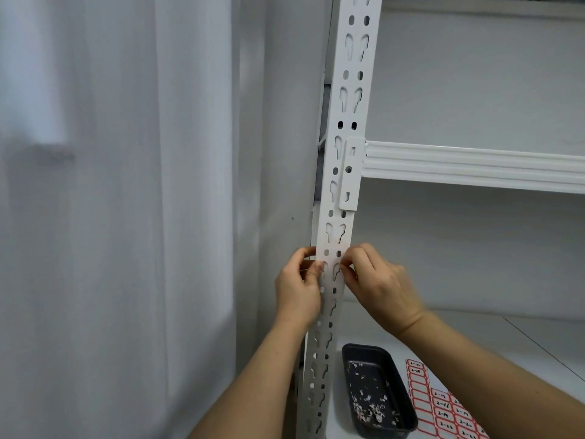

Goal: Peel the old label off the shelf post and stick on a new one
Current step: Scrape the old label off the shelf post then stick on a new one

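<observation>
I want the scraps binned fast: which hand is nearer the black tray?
Right. The right hand is at the shelf post, above the black tray; the left hand is across the post, farther away.

a pale grey-white wall (133, 185) fills the left half of the frame under soft, even light, with faint vertical shading. on the right, a white ribbed crossbeam (474, 166) spans a plain white back panel (474, 90), above a white shelf board (522, 340) at lower right.
</observation>
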